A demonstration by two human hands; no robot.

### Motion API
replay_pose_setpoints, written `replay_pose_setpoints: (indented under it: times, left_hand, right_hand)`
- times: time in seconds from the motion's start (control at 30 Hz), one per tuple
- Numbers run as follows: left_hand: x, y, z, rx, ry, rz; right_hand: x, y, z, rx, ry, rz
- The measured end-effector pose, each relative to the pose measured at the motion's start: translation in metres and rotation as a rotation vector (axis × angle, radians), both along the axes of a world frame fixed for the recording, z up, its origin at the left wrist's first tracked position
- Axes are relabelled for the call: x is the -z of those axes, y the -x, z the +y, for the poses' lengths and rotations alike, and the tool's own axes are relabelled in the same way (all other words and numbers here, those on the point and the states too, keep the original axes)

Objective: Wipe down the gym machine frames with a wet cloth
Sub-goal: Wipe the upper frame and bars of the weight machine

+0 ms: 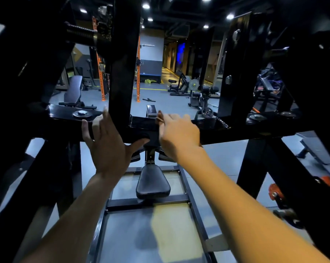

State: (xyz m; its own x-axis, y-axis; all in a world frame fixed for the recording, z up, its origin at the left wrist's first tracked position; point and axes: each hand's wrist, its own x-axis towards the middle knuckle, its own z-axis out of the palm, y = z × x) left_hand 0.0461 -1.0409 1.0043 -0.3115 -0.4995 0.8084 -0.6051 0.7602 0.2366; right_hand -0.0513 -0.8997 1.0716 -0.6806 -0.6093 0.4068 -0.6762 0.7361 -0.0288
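Left hand [107, 143]: fingers straight and spread, tips laid over the near edge of the black crossbar [207, 130], thumb stretched right along its front face. Nothing gripped. Likely reason: bracing against the frame while the other hand works.

Right hand [177, 133]: fingers bent forward over the top of the crossbar, motion-blurred. A dark cloth [143, 124] appears to lie on the bar under and just left of these fingers, black on black. Cannot tell whether the fingers pinch it or only press it flat. Judged: mid-wipe along the top face of the bar, near where it meets the black upright post [122, 63].

Both forearms reach up and forward from the bottom of the view; the bar sits high, so the reach looks long.

Surface: glossy black painted steel, lamp glare on top. A round bolt cap [82, 113] sits on the bar left of the post. Below the bar, a small padded seat [153, 184] on a black base frame [196, 211].

Room: dim gym, grey floor [160, 95] with yellow lines, ceiling spotlights. An orange rack post [99, 69] and a bench [73, 92] stand behind on the left; weight plates [207, 112] and other machines on the right.
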Motion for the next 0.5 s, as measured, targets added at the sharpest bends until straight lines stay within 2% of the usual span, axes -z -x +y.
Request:
replay_pose_setpoints:
  times: [0.1, 0.17, 0.3, 0.37, 0.5]
  left_hand:
    - [0.000, -0.002, 0.001, 0.010, 0.007, -0.009]
    - [-0.001, -0.003, 0.000, 0.018, 0.009, -0.012]
    - [-0.001, -0.001, 0.001, 0.018, -0.004, -0.017]
    - [-0.001, -0.001, 0.000, 0.002, -0.009, -0.034]
    - [-0.001, -0.002, 0.000, 0.008, -0.011, -0.037]
  right_hand:
    - [-0.001, 0.011, 0.030, -0.063, 0.033, 0.039]
    - [0.001, 0.032, 0.067, 0.041, 0.043, 0.087]
    - [-0.003, 0.045, 0.109, 0.233, 0.264, 0.021]
    - [0.001, 0.028, 0.084, 0.237, 0.295, 0.008]
    - [0.001, -0.023, -0.017, -0.018, 0.263, -0.113]
